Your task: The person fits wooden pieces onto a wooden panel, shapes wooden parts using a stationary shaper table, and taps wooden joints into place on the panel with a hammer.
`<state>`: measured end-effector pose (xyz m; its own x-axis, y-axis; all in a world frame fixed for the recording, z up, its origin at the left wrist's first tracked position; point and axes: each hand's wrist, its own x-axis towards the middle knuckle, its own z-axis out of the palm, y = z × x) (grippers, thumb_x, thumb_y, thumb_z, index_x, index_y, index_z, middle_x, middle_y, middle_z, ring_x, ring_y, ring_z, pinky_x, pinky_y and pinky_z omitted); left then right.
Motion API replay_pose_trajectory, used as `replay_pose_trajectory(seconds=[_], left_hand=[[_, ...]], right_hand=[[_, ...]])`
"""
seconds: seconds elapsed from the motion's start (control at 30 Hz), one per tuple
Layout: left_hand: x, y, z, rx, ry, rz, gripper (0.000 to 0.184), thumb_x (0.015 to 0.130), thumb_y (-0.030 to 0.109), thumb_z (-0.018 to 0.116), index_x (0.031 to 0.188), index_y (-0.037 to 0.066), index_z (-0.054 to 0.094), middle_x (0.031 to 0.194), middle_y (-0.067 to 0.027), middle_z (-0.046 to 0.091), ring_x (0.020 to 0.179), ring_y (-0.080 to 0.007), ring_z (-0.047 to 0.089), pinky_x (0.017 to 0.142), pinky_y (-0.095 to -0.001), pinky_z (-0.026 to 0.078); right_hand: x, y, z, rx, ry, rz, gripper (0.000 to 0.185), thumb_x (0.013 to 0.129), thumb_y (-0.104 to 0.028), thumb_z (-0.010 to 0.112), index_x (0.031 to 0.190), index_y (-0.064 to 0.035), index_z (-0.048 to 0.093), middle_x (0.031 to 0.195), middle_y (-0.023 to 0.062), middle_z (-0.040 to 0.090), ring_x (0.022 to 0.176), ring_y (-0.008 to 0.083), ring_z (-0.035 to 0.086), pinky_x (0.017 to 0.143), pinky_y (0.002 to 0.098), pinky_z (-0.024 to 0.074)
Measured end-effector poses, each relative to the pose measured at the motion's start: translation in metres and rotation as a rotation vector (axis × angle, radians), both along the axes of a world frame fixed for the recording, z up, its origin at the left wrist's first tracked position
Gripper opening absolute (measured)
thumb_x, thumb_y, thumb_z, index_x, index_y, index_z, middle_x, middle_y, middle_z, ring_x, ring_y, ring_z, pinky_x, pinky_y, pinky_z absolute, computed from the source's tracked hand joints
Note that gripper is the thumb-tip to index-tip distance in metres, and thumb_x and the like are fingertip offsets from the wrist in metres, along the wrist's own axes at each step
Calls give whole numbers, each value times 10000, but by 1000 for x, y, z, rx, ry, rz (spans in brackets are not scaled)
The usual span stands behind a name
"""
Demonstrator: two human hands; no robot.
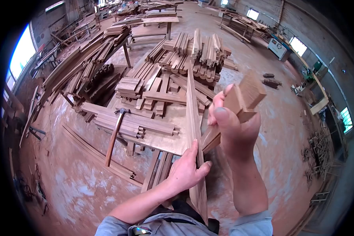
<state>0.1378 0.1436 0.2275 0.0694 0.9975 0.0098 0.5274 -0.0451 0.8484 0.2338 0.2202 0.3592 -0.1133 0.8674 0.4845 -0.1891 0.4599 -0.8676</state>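
Note:
My left hand [187, 170] rests on a long wooden board [192, 106], with its index finger stretched along the face and its thumb at the right edge. The board runs from my waist out over the workbench [173, 146]. Raised to the right of it, my right hand [236, 128] is wrapped round a wooden piece [240, 96] with a stepped, block-like upper end. The lower end of that piece comes out below my fingers, close to the board's right edge; whether they touch I cannot tell.
A hammer [116, 137] lies at the bench's left front, its handle jutting past the edge. Stacked slats [133, 122] and bundled mouldings [196, 55] cover much of the bench. Long strips [100, 155] lie on the floor at left. Another timber pile [86, 59] stands back left.

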Motion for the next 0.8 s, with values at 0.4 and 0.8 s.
replay_pose_trajectory(seconds=[0.4, 0.8], left_hand=[[-11, -6, -7, 45, -13, 14, 769, 866, 304, 625, 1459, -44, 279, 1199, -290, 566, 1075, -376, 595, 935, -412, 468], [-73, -10, -3, 53, -383, 7, 724, 891, 271, 669, 1455, -33, 331, 1146, -155, 572, 1009, -218, 573, 904, -346, 475]], right_hand=[[-13, -7, 0, 63, -62, -10, 335, 830, -213, 785, 951, -62, 511, 772, -21, 549, 700, 55, 519, 623, 235, 461], [-59, -20, 21, 81, -427, 39, 448, 819, -378, 788, 938, -49, 507, 760, -4, 580, 713, 69, 558, 622, 247, 489]])
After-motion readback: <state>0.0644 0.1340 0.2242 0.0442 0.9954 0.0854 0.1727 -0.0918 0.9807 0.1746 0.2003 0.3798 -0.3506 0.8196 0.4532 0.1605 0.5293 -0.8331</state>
